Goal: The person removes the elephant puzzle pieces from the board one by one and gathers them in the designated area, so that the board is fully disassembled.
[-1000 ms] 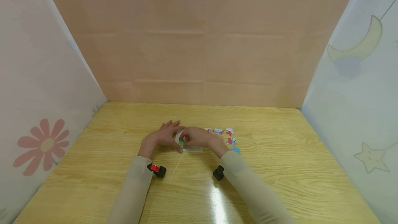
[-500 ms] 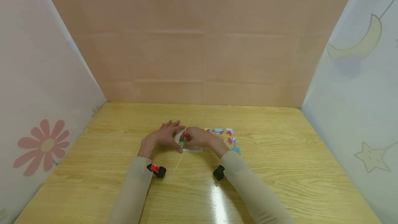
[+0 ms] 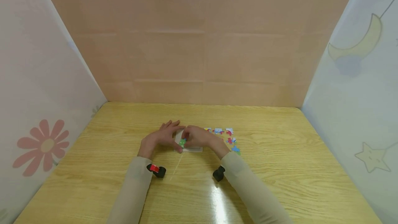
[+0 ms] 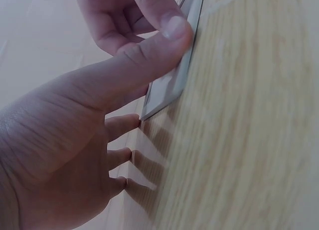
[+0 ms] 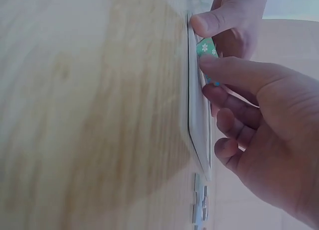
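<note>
A green puzzle piece (image 3: 182,143) with white flowers and a bit of blue is pinched in my right hand (image 3: 196,136), over the left end of a white puzzle tray (image 3: 195,149). In the right wrist view, thumb and forefinger hold the piece (image 5: 207,47) at the tray (image 5: 196,108), the other fingers bent. My left hand (image 3: 163,136) spreads around the tray's left end. Its thumb rests on the tray's near edge in the left wrist view, and its other fingertips touch the table beside it. Much of the tray's inside is hidden by my hands.
Several loose puzzle pieces (image 3: 218,131) lie right of the tray, some behind my right wrist. A blue and green piece (image 3: 236,148) is nearest the front. The wooden table (image 3: 264,162) meets a brown back wall (image 3: 199,61) and pale printed side walls.
My right hand has shifted slightly up and to the right with the green puzzle piece, which shows more now. The left hand stays in place.
</note>
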A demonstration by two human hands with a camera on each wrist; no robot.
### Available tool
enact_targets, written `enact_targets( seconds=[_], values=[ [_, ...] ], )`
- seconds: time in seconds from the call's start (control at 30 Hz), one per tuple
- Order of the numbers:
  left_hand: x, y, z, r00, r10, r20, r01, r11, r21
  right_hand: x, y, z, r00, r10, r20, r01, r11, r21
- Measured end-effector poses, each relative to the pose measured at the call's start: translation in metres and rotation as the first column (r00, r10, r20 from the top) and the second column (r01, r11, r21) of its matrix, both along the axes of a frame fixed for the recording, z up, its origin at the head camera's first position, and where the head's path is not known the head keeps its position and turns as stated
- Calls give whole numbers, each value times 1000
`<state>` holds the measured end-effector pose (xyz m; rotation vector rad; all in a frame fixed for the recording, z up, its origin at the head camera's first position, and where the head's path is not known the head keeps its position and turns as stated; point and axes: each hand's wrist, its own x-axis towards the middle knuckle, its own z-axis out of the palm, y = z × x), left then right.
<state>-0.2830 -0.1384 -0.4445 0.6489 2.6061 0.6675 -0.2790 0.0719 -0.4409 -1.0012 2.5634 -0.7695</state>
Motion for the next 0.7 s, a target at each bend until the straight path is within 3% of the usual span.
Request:
enact_targets(
  seconds=[0.7],
  values=[
    [0,0,1,1000,-12,-19,12,1000,-20,8,26,4,998,-61,-11,59,986,-155]
  ],
)
